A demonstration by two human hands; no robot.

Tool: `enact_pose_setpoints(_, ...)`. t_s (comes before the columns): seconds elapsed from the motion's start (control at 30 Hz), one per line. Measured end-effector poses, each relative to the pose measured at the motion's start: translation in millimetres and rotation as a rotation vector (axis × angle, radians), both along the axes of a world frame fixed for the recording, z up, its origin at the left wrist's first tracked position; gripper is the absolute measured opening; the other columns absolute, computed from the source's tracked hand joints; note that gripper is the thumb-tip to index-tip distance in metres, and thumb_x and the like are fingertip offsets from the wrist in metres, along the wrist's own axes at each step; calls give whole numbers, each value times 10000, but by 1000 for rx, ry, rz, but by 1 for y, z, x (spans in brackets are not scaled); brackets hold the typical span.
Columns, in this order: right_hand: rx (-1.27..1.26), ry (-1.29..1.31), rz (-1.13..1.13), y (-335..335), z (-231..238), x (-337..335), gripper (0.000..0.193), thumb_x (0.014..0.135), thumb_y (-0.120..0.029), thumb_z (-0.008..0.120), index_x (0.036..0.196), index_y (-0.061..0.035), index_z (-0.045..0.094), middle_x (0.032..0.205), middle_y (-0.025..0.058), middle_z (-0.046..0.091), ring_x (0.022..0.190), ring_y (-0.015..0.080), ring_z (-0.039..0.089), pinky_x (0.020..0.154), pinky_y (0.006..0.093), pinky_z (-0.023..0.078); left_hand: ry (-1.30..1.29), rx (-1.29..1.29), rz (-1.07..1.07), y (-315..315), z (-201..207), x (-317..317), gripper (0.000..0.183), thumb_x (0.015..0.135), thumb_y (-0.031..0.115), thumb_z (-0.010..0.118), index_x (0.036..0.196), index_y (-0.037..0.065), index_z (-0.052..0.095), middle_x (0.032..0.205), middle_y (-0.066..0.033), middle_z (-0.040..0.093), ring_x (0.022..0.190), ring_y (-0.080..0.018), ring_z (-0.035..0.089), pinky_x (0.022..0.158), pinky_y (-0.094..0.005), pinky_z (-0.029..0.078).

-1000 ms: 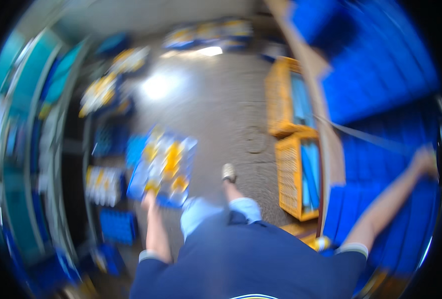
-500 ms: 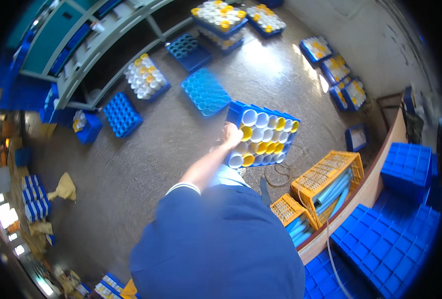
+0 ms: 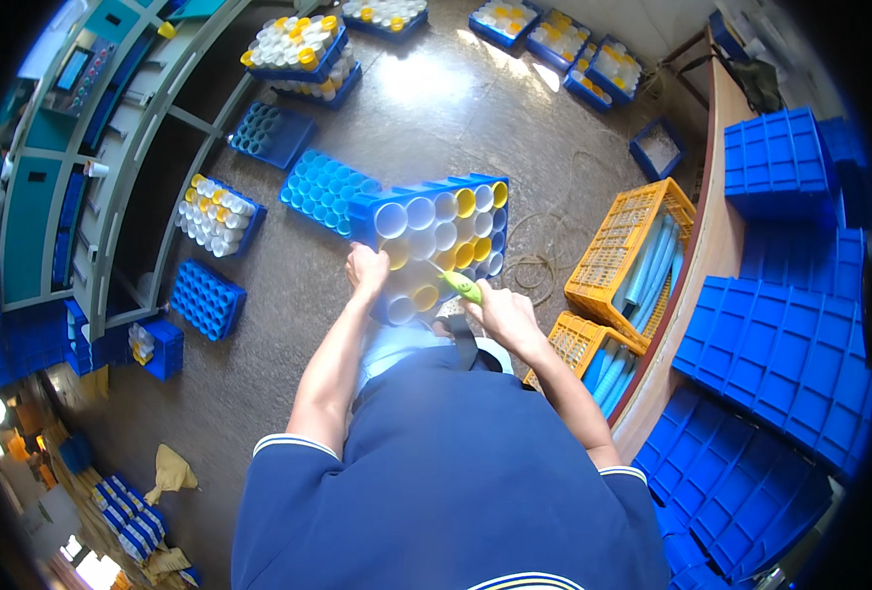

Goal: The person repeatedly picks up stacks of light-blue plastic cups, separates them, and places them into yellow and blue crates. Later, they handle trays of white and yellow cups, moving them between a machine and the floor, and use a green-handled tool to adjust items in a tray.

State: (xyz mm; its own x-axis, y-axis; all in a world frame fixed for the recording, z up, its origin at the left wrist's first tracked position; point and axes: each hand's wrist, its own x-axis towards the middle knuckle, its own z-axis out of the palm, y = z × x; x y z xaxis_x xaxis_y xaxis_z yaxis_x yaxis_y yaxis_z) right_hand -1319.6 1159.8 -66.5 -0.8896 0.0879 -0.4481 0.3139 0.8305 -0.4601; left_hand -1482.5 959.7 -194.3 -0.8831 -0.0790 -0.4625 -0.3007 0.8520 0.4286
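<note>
My left hand [image 3: 368,267] is closed on the near left edge of a blue crate [image 3: 360,218], which is tilted up so its open side faces me. Rows of white and yellow cups [image 3: 420,212] fill it, their round mouths toward me. In front of the lower rows, my right hand [image 3: 507,317] grips a green-handled tool [image 3: 462,286]. A thin tip points from it at the cups; blur hides its exact kind and whether it touches them.
More blue crates, some with white and yellow cups [image 3: 216,215], stand on the floor ahead and left. On the right, yellow-orange baskets [image 3: 601,258] hold blue tubes beside a wooden-edged partition [image 3: 696,258]. Blue bins [image 3: 770,344] lie beyond it. Shelving [image 3: 160,118] lines the left.
My right hand has come into view with the green-handled tool, at the front of the crate. My left hand still holds the crate. The whole view has swung to the right.
</note>
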Motion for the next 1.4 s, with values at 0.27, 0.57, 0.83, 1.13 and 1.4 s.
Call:
enact_pose_setpoints(0.27,34,-74,-243,54,-8,46,420,948,-452,524,1104,-66,583,911,247,686,904,426,662,797,523,506,88,147,15,-28,-10,14,397,763,187,580,1080,-48,631,988,-278,683,979,-419,659,877,-467,502)
enact_pose_setpoints(0.57,-21,-33,-542,132,-30,73,497,930,-520,525,1117,-71,626,965,254,683,980,441,637,820,527,488,67,257,-21,-54,-7,36,386,794,228,602,1113,22,672,920,-229,715,897,-353,703,802,-413,524)
enact_pose_setpoints(0.83,-92,-15,-496,153,-13,56,501,934,-523,523,1113,-68,628,898,207,697,877,380,675,782,489,496,132,285,-78,-36,15,43,445,803,252,616,1191,35,633,1020,-232,701,998,-373,671,872,-427,500)
enact_pose_setpoints(1.13,-185,-94,-382,142,11,38,493,933,-511,524,1134,-72,623,779,133,693,713,283,688,732,429,513,158,234,-65,0,-5,22,565,765,247,625,1211,-93,552,1026,-328,654,1016,-451,635,888,-465,498)
enact_pose_setpoints(1.4,-101,-36,-270,124,11,-11,523,941,-512,504,1107,-27,603,979,261,679,975,428,645,854,518,491,147,4,-65,53,6,-7,481,771,207,601,1138,-100,554,1028,-313,658,1003,-459,636,905,-488,497)
